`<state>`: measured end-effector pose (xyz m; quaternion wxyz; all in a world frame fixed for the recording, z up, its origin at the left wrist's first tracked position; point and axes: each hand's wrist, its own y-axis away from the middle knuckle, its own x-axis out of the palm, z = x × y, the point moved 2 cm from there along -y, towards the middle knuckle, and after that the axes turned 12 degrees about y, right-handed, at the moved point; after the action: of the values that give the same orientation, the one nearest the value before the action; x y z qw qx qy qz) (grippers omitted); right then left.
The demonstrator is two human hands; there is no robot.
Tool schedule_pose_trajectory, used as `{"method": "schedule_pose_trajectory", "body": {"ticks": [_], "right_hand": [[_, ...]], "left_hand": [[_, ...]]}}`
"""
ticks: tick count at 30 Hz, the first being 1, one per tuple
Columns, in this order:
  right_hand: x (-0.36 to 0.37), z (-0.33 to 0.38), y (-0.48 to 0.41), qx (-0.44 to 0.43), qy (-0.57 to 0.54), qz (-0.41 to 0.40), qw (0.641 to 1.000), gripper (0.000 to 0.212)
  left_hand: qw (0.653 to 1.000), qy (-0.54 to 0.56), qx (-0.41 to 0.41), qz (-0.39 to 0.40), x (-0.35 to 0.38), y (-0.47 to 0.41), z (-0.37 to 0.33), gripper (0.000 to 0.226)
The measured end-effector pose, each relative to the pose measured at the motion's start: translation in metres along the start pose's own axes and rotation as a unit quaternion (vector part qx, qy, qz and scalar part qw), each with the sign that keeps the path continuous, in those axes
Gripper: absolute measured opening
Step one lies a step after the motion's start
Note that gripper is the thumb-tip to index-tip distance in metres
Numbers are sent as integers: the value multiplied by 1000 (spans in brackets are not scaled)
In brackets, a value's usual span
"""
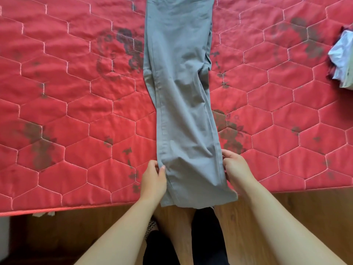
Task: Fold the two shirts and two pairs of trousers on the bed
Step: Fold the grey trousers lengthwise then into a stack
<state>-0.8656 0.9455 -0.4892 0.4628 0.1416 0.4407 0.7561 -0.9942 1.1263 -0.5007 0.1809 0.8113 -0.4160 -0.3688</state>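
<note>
The grey trousers [179, 92] lie in 1 long strip across the middle of the bed [76, 111], running from its near edge toward the far edge and out of view at the top. The 2 legs appear to be stacked one on the other, so the pair looks already halved lengthwise. That would explain the layout: the strip is narrow and straight, ready for its hem end to be carried up toward the waist. The hems overhang the near edge of the bed slightly, above the wooden floor [305, 217], which puts them within easy reach of the person standing there.

The left hand [153, 180] grips the left side of the strip just above the hems, with the thumb on top of the cloth and the fingers curled at the seam. The right hand [236, 167] mirrors it on the right side, its fingertips pinching the seam edge. Holding both sides at the same level probably keeps the 2 layers aligned and the cloth taut for a square fold. Both forearms reach forward from the near edge and angle slightly inward.

A crumpled pale garment [342, 60] sits at the right edge of the bed, well apart from the trousers. It is cut off by the frame, and I cannot tell what kind of garment it is.
</note>
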Motion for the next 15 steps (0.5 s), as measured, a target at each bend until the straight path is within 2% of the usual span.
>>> {"method": "schedule_pose_trajectory", "body": {"ticks": [4,7,10,13,15], "right_hand": [[1,-18,2,-41,55,-24,997,22],[13,-27,9,-85,149,-58,983,22],[28,-33,15,-84,209,-84,971,22],[37,-39,12,-47,199,-85,975,32],[42,-45,12,-29,191,-69,979,32]], "left_hand": [[996,12,53,-71,-14,-1,-1,6],[994,-17,70,-80,-23,-1,2,5],[996,-35,52,-64,-25,-4,8,8],[999,-36,5,-9,-24,-9,15,20],[1000,-17,-9,25,-22,-12,20,32]]}}
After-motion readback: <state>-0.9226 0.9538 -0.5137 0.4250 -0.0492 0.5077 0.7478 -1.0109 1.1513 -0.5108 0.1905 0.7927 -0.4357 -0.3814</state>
